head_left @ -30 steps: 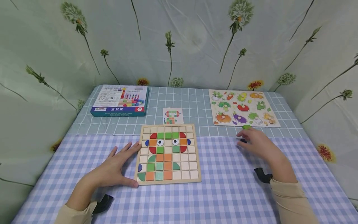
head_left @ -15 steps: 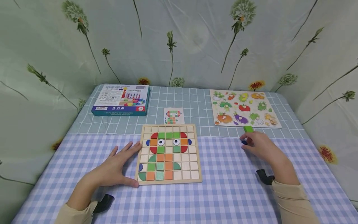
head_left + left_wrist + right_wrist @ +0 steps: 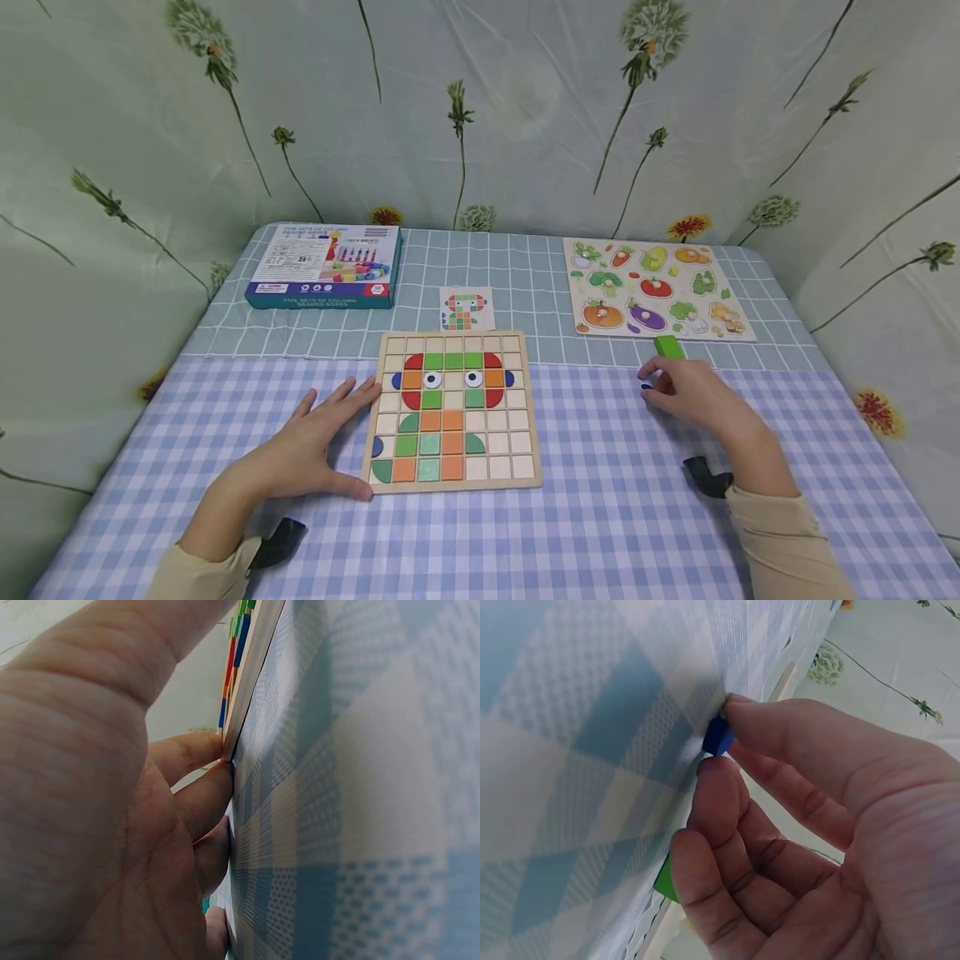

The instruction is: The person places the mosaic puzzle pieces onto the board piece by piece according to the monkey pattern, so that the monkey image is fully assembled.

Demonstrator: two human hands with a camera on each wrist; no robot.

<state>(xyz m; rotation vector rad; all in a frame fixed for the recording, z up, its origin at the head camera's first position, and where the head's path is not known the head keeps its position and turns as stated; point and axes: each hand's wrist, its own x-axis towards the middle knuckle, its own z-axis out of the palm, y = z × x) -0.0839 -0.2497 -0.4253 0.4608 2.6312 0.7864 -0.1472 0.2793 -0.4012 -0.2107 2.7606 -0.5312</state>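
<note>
A wooden grid board (image 3: 459, 489) lies on the table, with flat coloured tiles and two eye discs forming a figure. My left hand (image 3: 300, 450) rests at the board's left side, fingers spread; fingertips meet its edge in the left wrist view, and the thumb is at the lower left corner. Well to the right, my right hand (image 3: 693, 400) pinches a small blue piece (image 3: 718, 735) between thumb and finger, close to the tablecloth. The fingers hide much of its shape. Just beyond that hand sits a green block (image 3: 669, 347), partly covered by it.
A small picture card (image 3: 467, 309) with a similar figure lies behind the board. At the back left is a boxed bead set (image 3: 326, 267). A vegetable peg puzzle (image 3: 660, 287) lies at the back right. A patterned curtain (image 3: 525, 108) hangs behind the table.
The right hand has shifted slightly nearer the table's front, with the blue piece at its fingertips, and more of the green block shows. The left hand and board stay put.
</note>
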